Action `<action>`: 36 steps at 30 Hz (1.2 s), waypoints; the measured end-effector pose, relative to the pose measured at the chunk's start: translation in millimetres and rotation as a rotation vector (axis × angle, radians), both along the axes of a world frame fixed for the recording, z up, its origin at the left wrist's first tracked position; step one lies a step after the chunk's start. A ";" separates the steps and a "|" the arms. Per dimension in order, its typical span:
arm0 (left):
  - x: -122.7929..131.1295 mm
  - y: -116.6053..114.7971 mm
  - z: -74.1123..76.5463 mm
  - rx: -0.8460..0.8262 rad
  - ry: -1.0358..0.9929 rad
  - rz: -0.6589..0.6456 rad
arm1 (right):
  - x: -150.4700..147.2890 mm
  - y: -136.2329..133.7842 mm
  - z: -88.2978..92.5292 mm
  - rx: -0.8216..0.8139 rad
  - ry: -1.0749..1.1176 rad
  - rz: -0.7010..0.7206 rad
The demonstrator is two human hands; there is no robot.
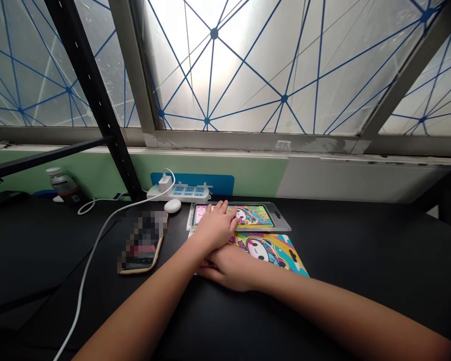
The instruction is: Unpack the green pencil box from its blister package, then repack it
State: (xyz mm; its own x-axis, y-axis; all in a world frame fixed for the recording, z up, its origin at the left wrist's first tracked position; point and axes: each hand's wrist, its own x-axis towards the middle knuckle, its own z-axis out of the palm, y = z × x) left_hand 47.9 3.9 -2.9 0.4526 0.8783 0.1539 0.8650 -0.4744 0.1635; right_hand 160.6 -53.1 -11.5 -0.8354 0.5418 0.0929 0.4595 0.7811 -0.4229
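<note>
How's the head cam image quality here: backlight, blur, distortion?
Head view: strong backlight from the frosted window, blown out near its centre; the black table reads dark. Wide-angle bending shows in the frame edges. The phone is pixelated. Left hand on the clear package and right hand on the colourful sheet look sharp.

Daylight enters through the frosted, blue-lined window panes [248, 65], blown out to white near centre. The matte black worktop [361, 250] stays dim, with little glare. Frame edges bow from wide-angle distortion. A pixelated patch covers the phone screen [143, 240].
</note>
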 end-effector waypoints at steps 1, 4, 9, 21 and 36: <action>0.5 0.5 -0.5 0.003 0.001 -0.002 | -0.2 4.1 -1.2 -0.014 0.007 -0.014; -0.4 2.3 -2.1 0.011 -0.004 -0.011 | 1.3 6.2 -5.6 0.017 0.039 -0.003; -2.6 2.7 -3.4 0.038 -0.034 -0.025 | 4.4 4.4 -4.8 0.055 0.009 0.019; -5.8 4.3 0.2 0.079 -0.047 -0.075 | 9.5 17.2 -2.8 0.056 0.019 0.146; -9.9 6.9 -1.4 0.023 -0.075 -0.070 | 12.8 20.1 -11.5 0.525 0.128 0.194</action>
